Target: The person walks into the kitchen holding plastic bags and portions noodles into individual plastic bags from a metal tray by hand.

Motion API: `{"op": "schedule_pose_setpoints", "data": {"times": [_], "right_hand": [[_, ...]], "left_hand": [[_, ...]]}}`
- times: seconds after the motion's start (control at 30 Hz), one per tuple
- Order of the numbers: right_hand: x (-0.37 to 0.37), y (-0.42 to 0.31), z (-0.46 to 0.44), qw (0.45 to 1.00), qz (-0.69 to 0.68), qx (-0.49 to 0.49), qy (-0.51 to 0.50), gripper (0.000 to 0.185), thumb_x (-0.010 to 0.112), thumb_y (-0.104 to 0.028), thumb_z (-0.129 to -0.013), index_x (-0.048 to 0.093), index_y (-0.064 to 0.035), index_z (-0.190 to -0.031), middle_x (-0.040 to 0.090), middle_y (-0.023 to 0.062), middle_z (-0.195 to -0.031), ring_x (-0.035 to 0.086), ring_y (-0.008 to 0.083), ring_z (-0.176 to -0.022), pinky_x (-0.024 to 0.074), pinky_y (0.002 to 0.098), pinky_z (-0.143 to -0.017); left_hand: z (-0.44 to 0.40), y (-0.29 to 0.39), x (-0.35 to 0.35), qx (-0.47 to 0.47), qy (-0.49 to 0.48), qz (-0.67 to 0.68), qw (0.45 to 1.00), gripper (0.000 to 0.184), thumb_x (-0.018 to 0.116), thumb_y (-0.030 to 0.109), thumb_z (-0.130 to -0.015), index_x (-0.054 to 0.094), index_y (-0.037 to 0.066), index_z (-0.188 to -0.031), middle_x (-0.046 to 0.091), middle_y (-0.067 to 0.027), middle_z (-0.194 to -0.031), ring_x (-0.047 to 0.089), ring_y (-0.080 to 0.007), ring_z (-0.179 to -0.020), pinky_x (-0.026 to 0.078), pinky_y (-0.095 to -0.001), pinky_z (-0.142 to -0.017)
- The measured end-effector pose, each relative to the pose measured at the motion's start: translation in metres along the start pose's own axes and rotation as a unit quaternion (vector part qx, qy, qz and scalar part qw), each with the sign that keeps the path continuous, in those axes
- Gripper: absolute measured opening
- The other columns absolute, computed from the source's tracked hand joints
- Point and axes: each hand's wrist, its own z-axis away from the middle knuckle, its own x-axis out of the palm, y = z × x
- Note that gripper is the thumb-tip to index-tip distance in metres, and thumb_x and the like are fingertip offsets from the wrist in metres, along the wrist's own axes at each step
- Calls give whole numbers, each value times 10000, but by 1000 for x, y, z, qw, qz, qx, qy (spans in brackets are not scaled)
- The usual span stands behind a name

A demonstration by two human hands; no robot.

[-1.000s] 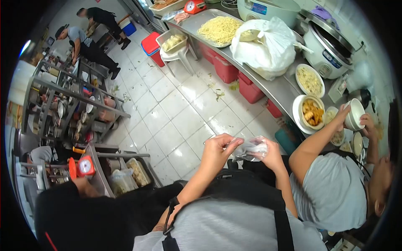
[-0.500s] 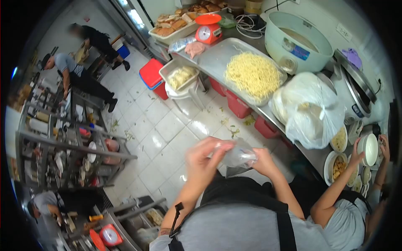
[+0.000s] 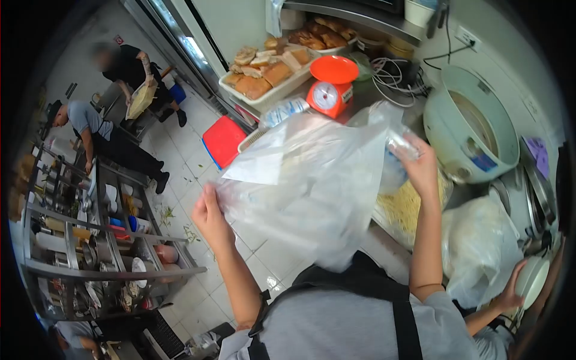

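Note:
A clear plastic bag (image 3: 306,186) is spread wide in front of me, held up between both hands. My left hand (image 3: 213,219) is closed on its left edge. Higher up on the right, my right hand (image 3: 418,165) grips a bunched part of the same bag. Through and beside the plastic I see yellow noodles (image 3: 405,207) on the metal counter, partly hidden by the bag. Behind the bag stands a red kitchen scale (image 3: 329,96).
Beyond the scale is a white tray (image 3: 270,99) of browned meat pieces. A big pale green tub (image 3: 471,129) and a full white plastic bag (image 3: 483,246) occupy the right. Another person's hand (image 3: 513,288) holds a white bowl (image 3: 533,282). Metal shelving (image 3: 114,273) lines the left.
The crumpled plastic bag has been opened out wide. My hands have moved apart, the left leftward and the right up and rightward. My view has shifted.

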Motion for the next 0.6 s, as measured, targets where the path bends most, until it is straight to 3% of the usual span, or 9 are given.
{"op": "schedule_pose_setpoints", "data": {"times": [0.07,0.17,0.33,0.37,0.43,0.47,0.57,0.6], "right_hand": [[22,5,-61,998,40,-31,35,334,735,-121,-803,651,47,-1078,709,131,-878,635,113,-768,508,274,-730],[53,-14,-137,992,56,-83,71,303,699,-92,-812,651,36,-1082,707,136,-921,635,121,-811,503,278,-773],[121,-58,-194,983,-28,-163,75,290,675,-120,-851,643,38,-1092,684,116,-1006,626,170,-962,482,310,-865],[131,-63,-195,984,-52,-164,35,280,682,-110,-833,650,32,-1072,682,113,-1012,625,171,-963,482,311,-865],[151,-69,-191,981,-100,-161,-45,262,696,-90,-797,662,21,-1032,677,108,-1023,622,173,-965,483,314,-866],[159,-66,-195,960,-33,-246,-132,229,704,-47,-724,680,-17,-950,674,94,-1007,637,192,-944,493,303,-844],[202,-77,-196,862,11,-389,-324,174,674,-65,-690,685,-47,-862,670,74,-998,642,232,-936,515,300,-819],[215,-80,-195,848,44,-398,-348,148,658,-73,-695,681,-53,-840,670,68,-992,638,236,-947,521,305,-814]], "left_hand": [[-15,-10,6,-77,60,60,993,246,612,217,-954,647,38,-789,508,72,-648,392,-26,-575,292,-208,-531],[-36,-46,-21,-133,40,42,989,186,659,156,-915,631,38,-773,559,37,-677,442,-48,-580,323,-206,-536],[-69,-70,-21,-171,-27,62,983,66,682,9,-846,617,2,-857,627,-32,-747,573,-107,-648,486,-243,-644],[-77,-73,-18,-189,-52,61,979,82,680,-16,-834,611,-2,-878,637,-43,-766,594,-118,-665,516,-257,-671],[-101,-84,2,-247,-116,75,959,221,638,-12,-846,603,-30,-1064,608,-33,-756,607,-138,-671,554,-299,-689],[-113,-97,9,-276,-167,67,944,257,625,11,-862,593,-37,-1112,596,-27,-751,603,-140,-667,558,-304,-685],[-144,-147,16,-394,-326,59,857,323,576,106,-915,575,-59,-1193,549,-10,-716,580,-130,-640,569,-307,-651],[-153,-163,15,-437,-378,59,814,345,558,142,-934,570,-66,-1209,531,-5,-701,570,-123,-628,572,-306,-636]]}}
